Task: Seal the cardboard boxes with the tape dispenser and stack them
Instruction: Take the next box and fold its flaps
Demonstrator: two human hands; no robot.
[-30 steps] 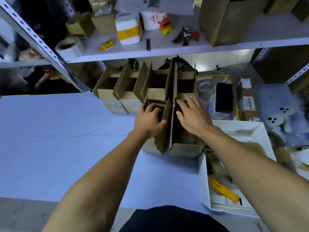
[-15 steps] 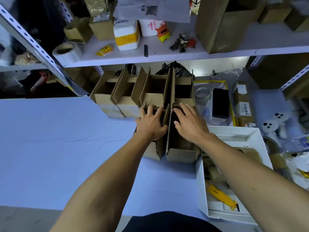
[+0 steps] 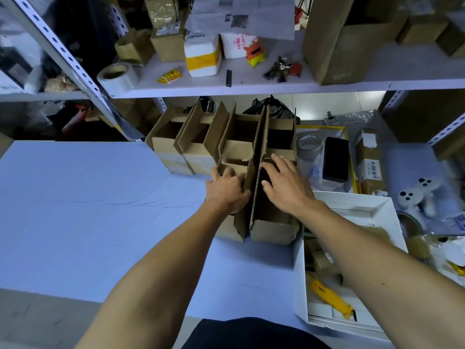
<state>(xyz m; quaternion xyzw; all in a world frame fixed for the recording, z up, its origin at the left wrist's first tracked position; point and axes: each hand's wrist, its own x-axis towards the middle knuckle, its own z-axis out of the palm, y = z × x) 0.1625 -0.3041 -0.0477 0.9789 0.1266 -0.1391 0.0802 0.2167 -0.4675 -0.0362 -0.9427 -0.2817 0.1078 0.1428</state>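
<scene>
In the head view, two open cardboard boxes are seen side by side near the right edge of the blue surface (image 3: 75,210), the left front box (image 3: 232,229) and the right front box (image 3: 273,229) touching along their tall upright flaps. They appear to have been drawn clear of the back row of open boxes (image 3: 196,147), which stands against the shelving, probably so that the flaps can be folded down for taping. None of the boxes is seen sealed or stacked, so the task is judged to be at its start.

The left hand (image 3: 227,191) is laid over the left front box from above, its fingers curled down over the box's upright flap, which is gripped. The right hand (image 3: 286,186) is held palm-down over the mouth of the right front box, its fingers (image 3: 278,159) spread and nearly straight, apparently pressing an inner flap down. Both forearms are stretched forward from the body.

A tape roll (image 3: 309,147) lies just right of the back row. No tape dispenser can be identified with certainty; a yellow tool (image 3: 332,298) lies in the white tray (image 3: 300,285) at right.
</scene>
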